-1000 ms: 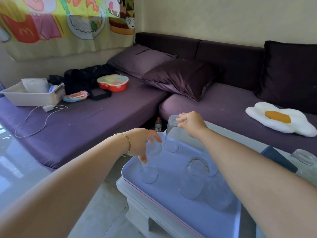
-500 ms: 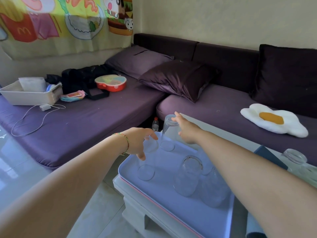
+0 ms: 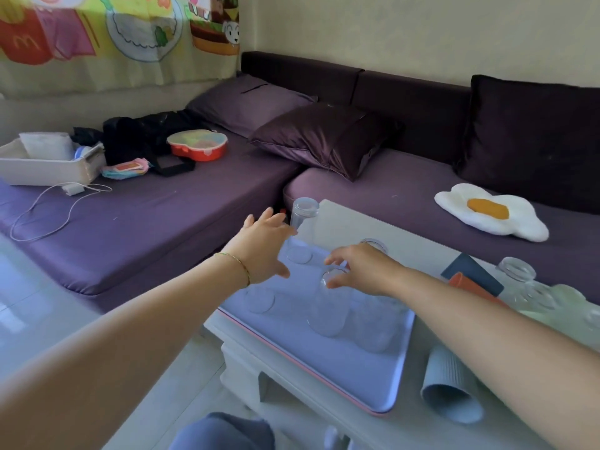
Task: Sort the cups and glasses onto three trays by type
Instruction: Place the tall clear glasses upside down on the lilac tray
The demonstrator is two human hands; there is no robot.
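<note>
Just beneath right hand (image 3: 362, 271), glass (image 3: 328, 311).

Wears a thin gold-coloured bracelet (image 3: 238, 266) round the left wrist, just behind the left hand (image 3: 263, 245). Shows both forearms bare along their whole visible length. Wears blue-grey cloth (image 3: 224, 431) over a knee at the bottom edge.
</note>
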